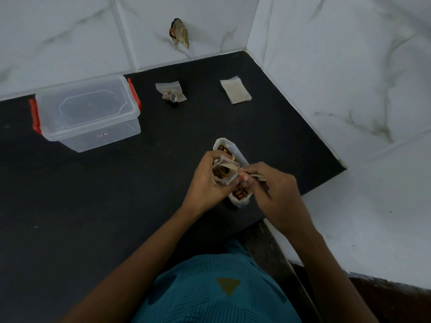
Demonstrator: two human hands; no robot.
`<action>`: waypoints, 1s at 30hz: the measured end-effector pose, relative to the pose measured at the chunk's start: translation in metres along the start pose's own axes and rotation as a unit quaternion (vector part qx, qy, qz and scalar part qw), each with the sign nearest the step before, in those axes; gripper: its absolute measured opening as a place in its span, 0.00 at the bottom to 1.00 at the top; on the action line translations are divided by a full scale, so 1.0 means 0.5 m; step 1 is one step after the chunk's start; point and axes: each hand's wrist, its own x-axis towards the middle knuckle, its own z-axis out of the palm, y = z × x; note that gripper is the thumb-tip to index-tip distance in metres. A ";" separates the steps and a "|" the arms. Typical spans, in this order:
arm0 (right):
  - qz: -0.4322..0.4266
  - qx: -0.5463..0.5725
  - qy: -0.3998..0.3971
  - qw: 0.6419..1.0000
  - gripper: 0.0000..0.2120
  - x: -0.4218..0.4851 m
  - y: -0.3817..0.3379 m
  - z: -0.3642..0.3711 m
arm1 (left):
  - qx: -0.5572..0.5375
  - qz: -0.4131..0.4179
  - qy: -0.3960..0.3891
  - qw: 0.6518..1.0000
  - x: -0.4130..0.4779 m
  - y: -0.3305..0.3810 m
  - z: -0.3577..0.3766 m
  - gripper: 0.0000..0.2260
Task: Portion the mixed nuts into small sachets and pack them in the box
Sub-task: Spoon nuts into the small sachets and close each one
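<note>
Left hand [206, 180] grips an open sachet [220, 174] directly above the nut tray [241, 201], near the table's [116, 206] right edge. Right hand [277, 190] pinches a wooden spoon [256, 175], its tip at the sachet mouth. The lidded box [88, 110] stands back-left.

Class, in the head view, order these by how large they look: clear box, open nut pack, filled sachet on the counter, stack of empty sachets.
1. clear box
2. open nut pack, partly hidden
3. filled sachet and stack of empty sachets: about alike, not ranked
</note>
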 end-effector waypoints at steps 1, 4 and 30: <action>-0.003 -0.002 0.004 1.000 0.13 -0.001 0.000 -0.003 | 0.001 -0.009 0.002 1.000 0.000 -0.001 -0.002 0.22; -0.014 -0.001 0.021 1.000 0.12 -0.002 0.000 -0.008 | 0.002 -0.033 0.002 0.999 0.000 -0.005 -0.004 0.21; 0.060 0.115 0.128 0.983 0.10 -0.044 0.018 0.011 | -0.059 -0.064 0.032 0.996 0.014 0.020 -0.008 0.19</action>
